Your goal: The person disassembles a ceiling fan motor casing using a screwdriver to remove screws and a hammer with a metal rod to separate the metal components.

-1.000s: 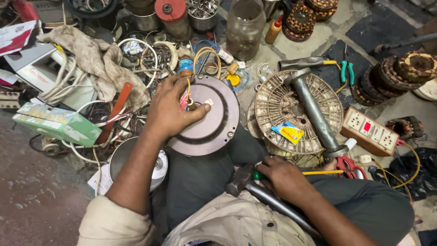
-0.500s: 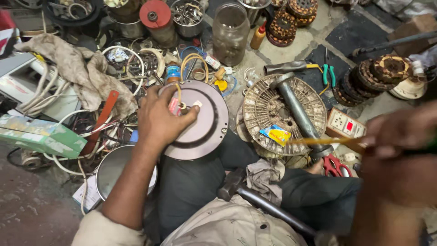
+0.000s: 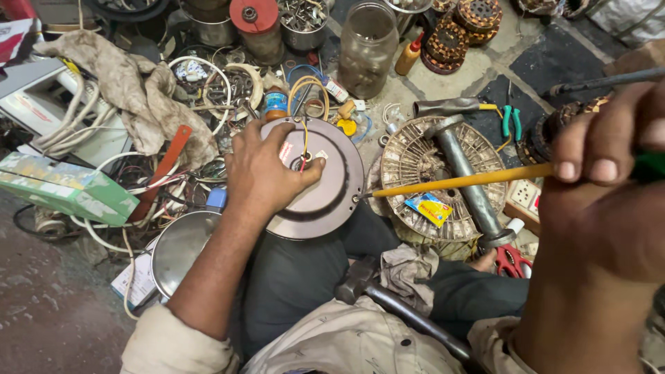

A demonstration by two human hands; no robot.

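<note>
Screwdriver is the new arrival: a second ago the right hand lay low by the lap among the tools, and now it is raised close to the camera, clenched around the green handle, with the long yellow shaft reaching leftward until its tip meets the right rim of the round metal motor cover. That suggests work on a screw or seam at the cover's edge is starting, though the tip is too small to tell exactly what it touches. The left hand has kept its place, pressed flat on the cover with fingers spread around the centre hole, grasping nothing but pinning the disc down. The cover rests on the person's lap, grey and shiny with a darker ring near its edge, red and yellow wires rising from its centre. Right of the cover lies a ribbed fan motor housing with a hammer across it; below the cover a second hammer lies on the lap; left of it sits a steel bowl.
</note>
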